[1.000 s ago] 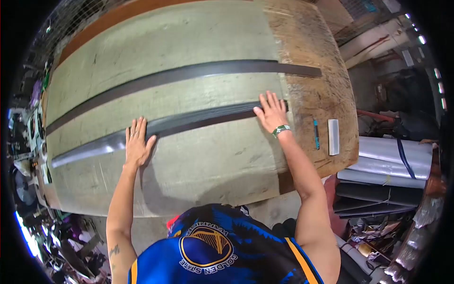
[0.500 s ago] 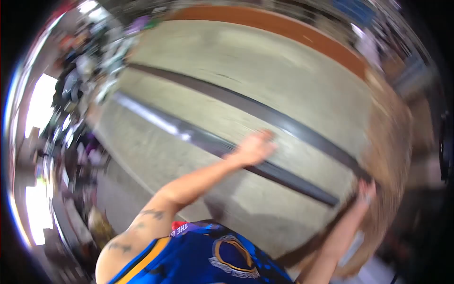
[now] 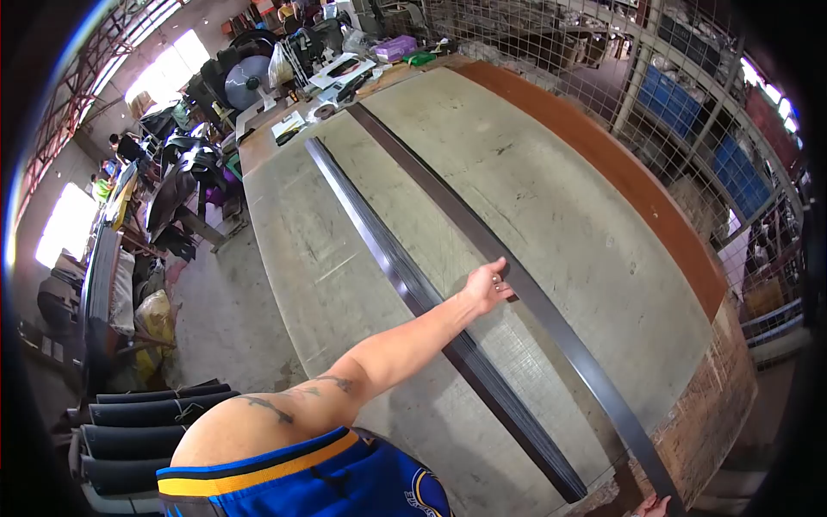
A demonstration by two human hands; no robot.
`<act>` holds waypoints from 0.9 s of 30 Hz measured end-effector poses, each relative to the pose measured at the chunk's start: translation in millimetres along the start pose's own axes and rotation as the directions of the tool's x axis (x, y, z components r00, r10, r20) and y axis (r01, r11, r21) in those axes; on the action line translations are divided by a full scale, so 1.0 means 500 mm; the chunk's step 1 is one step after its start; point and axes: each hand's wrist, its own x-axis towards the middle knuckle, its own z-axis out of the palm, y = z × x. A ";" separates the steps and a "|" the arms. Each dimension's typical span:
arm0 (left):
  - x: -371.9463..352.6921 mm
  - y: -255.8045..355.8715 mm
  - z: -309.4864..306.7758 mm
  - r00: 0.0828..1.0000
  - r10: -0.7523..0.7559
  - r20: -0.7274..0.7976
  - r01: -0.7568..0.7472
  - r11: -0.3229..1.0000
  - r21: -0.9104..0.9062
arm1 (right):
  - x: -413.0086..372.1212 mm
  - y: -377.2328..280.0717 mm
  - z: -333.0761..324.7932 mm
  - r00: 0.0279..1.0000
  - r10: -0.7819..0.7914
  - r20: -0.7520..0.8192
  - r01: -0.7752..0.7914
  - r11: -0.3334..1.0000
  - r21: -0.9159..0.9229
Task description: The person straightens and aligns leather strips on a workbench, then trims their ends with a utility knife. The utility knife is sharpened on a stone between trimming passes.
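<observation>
One long dark strip (image 3: 564, 340) runs lengthwise over the large grey-topped table (image 3: 586, 241). My left hand (image 3: 488, 289) grips this strip's near edge around its middle, the thumb on the edge and the fingers curled. At the bottom right, my right hand (image 3: 653, 507) holds the strip's near end, past the table corner; part of this hand is cut off by the frame. Nearer to my body, under my left forearm, lies a stack of similar dark strips (image 3: 517, 414), roughly parallel to the single one. What the strips are made of cannot be told.
A reddish-brown band (image 3: 603, 159) lines the table's far side, with a wire mesh fence (image 3: 594, 52) and blue crates (image 3: 668, 99) beyond. Papers and a purple box (image 3: 396, 48) sit at the far end. Black rolls (image 3: 146, 439) lie lower left. People stand in the left background.
My left hand has moved from above the stack onto the single strip's edge. My right hand stays at the strip's near end. The view has swung round and sharpened.
</observation>
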 end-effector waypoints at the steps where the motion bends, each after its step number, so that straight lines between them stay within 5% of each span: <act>1: -0.012 0.014 0.013 0.997 0.070 -0.016 -0.068 0.994 0.079 | -0.019 0.001 0.000 0.999 -0.015 -0.028 0.015 1.000 -0.021; 6: -0.080 0.022 0.084 0.954 0.270 0.135 -0.289 0.944 0.158 | -0.073 0.048 0.068 1.000 0.016 0.024 -0.014 0.997 -0.072; 22: 0.132 -0.005 0.080 0.980 0.167 0.105 -0.178 0.978 0.106 | 0.016 0.124 0.191 0.984 0.098 0.150 -0.082 0.990 -0.111; 27: 0.172 0.024 0.068 0.998 0.005 -0.059 0.023 0.893 0.449 | 0.088 0.144 0.196 0.963 0.117 0.243 -0.095 0.990 -0.101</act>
